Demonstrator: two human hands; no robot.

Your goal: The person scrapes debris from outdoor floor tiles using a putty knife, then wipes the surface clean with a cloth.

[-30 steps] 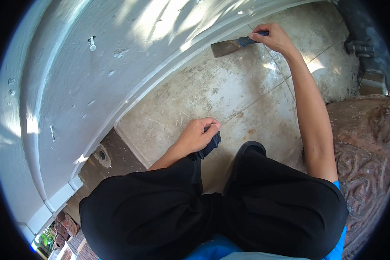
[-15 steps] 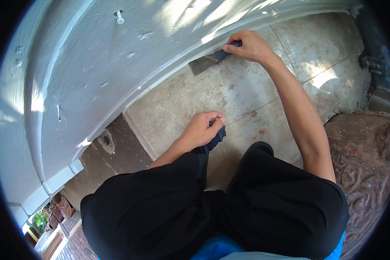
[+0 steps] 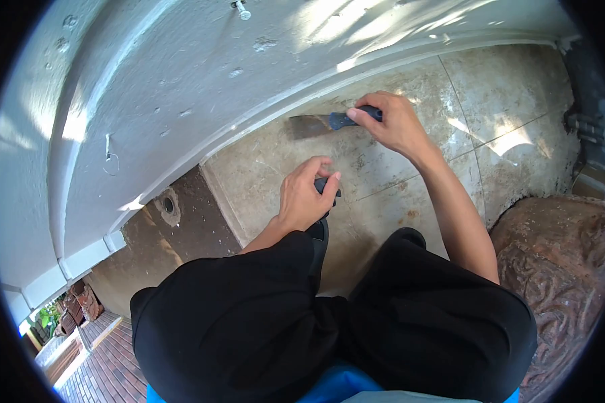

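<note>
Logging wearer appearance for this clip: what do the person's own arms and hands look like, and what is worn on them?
Both arms are bare from the wrist up as far as they show: no gloves, no watch, no rings or bands visible on the left hand or the right hand. A bright blue sleeve edge shows near the right upper arm, at the frame's lower edge. The left forearm disappears behind black trousers.

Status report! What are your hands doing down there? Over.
Right hand grips scraper, blade flat on tile floor. Left hand clutches dark cloth. Nothing blocking.
</note>
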